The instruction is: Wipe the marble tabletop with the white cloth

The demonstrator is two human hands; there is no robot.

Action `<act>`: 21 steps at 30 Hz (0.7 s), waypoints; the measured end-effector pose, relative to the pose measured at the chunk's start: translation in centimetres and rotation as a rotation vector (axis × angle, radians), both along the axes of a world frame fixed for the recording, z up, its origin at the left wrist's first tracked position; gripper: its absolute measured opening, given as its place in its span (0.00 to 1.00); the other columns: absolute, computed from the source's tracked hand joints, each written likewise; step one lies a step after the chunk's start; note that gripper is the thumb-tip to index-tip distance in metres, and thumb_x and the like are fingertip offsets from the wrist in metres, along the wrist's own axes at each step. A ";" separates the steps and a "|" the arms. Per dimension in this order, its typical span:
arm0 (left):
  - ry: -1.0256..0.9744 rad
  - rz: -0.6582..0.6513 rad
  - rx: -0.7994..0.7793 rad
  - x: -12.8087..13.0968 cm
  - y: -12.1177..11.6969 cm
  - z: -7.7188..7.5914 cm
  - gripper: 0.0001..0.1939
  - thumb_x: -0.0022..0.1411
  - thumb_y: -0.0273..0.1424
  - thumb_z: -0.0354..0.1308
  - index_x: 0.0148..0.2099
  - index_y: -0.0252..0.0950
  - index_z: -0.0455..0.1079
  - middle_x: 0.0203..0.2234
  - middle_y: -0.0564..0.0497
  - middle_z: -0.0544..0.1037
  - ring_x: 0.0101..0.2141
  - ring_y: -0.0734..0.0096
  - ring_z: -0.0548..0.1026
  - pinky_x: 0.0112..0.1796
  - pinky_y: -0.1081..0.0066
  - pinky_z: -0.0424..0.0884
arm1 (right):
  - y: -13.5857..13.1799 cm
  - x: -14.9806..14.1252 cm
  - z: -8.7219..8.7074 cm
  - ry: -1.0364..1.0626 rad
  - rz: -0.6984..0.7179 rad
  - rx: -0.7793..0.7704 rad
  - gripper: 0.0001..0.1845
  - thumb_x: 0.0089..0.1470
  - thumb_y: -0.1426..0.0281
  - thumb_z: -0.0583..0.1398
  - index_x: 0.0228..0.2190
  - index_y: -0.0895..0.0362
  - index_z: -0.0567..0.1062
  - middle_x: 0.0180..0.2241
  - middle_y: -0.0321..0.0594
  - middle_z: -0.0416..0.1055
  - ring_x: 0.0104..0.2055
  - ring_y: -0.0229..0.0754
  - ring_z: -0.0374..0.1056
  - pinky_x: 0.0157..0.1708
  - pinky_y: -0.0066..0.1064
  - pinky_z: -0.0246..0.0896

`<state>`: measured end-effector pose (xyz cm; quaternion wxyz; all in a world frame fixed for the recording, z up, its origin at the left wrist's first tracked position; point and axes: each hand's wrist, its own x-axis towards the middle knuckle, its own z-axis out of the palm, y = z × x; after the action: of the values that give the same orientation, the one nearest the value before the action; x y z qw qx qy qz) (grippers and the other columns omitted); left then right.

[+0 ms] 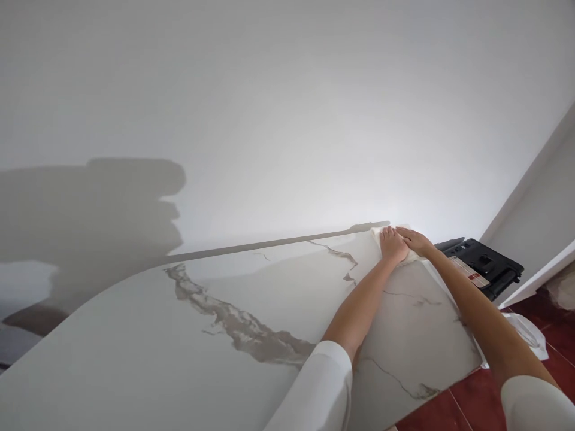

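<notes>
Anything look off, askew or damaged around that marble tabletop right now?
Nothing looks spilled or broken. Left hand and right hand press a white cloth flat at the marble tabletop far corner. Only oddity: a black case and crumpled white plastic lie on the red floor.

two hands (394, 244), one cloth (376, 233), one table (215, 359)

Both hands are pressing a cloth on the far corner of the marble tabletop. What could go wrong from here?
1. The white cloth sits right at the corner of the marble tabletop; a push by the left hand or right hand might slide it off the edge.
2. The black case lies on the floor just past that corner, where the cloth could land.
</notes>
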<state>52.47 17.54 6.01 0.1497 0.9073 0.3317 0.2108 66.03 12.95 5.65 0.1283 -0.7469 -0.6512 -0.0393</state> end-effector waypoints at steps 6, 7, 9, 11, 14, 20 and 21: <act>0.068 -0.019 -0.004 -2.1 4.5 0.0 0.28 0.67 0.32 0.38 0.65 0.23 0.51 0.65 0.38 0.52 0.64 0.58 0.48 0.62 0.62 0.45 | 3.7 -2.6 0.1 -0.027 -0.023 -0.027 0.30 0.56 0.72 0.44 0.60 0.55 0.62 0.62 0.35 0.57 0.64 0.42 0.52 0.62 0.39 0.50; 0.080 -0.019 0.004 -2.8 5.3 0.0 0.28 0.67 0.32 0.38 0.65 0.23 0.51 0.65 0.38 0.52 0.64 0.58 0.49 0.62 0.62 0.45 | 4.4 -3.4 0.1 -0.024 -0.021 -0.028 0.30 0.56 0.72 0.44 0.60 0.54 0.62 0.62 0.35 0.57 0.64 0.43 0.52 0.61 0.40 0.50; 0.109 -0.013 0.028 -4.7 6.7 0.0 0.27 0.67 0.32 0.37 0.65 0.23 0.51 0.64 0.38 0.53 0.64 0.58 0.50 0.62 0.61 0.46 | 5.9 -5.4 0.3 -0.012 -0.017 -0.029 0.30 0.57 0.71 0.45 0.60 0.53 0.61 0.62 0.34 0.57 0.63 0.45 0.53 0.61 0.42 0.51; 0.135 0.005 0.069 -7.1 8.0 0.0 0.27 0.67 0.31 0.37 0.65 0.23 0.51 0.64 0.37 0.54 0.64 0.58 0.51 0.61 0.61 0.48 | 7.4 -7.8 0.5 0.003 0.002 -0.031 0.29 0.57 0.70 0.45 0.60 0.53 0.61 0.62 0.35 0.57 0.63 0.46 0.54 0.61 0.44 0.50; 0.187 0.031 0.130 -11.8 9.8 0.0 0.27 0.67 0.30 0.37 0.65 0.21 0.50 0.64 0.35 0.54 0.63 0.57 0.52 0.60 0.61 0.49 | 9.5 -12.0 0.8 0.027 0.061 -0.050 0.29 0.57 0.71 0.45 0.60 0.56 0.61 0.61 0.36 0.57 0.63 0.45 0.53 0.62 0.42 0.47; 0.261 0.020 0.204 -24.5 13.9 0.1 0.26 0.67 0.29 0.36 0.63 0.21 0.51 0.63 0.36 0.56 0.63 0.60 0.53 0.60 0.63 0.49 | 13.2 -22.1 0.9 0.086 0.324 -0.067 0.29 0.59 0.68 0.47 0.61 0.56 0.59 0.63 0.39 0.54 0.64 0.45 0.51 0.61 0.42 0.48; 0.274 0.013 0.207 -26.8 14.7 0.1 0.26 0.66 0.29 0.36 0.63 0.21 0.52 0.63 0.35 0.56 0.63 0.60 0.53 0.61 0.63 0.49 | 13.9 -24.2 0.9 0.089 0.358 -0.051 0.28 0.60 0.67 0.47 0.61 0.56 0.59 0.63 0.39 0.55 0.64 0.45 0.51 0.62 0.42 0.46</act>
<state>25.66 32.24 6.08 0.0072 0.9360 0.3312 0.1190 41.87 26.88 6.56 0.1428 -0.6232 -0.7681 0.0338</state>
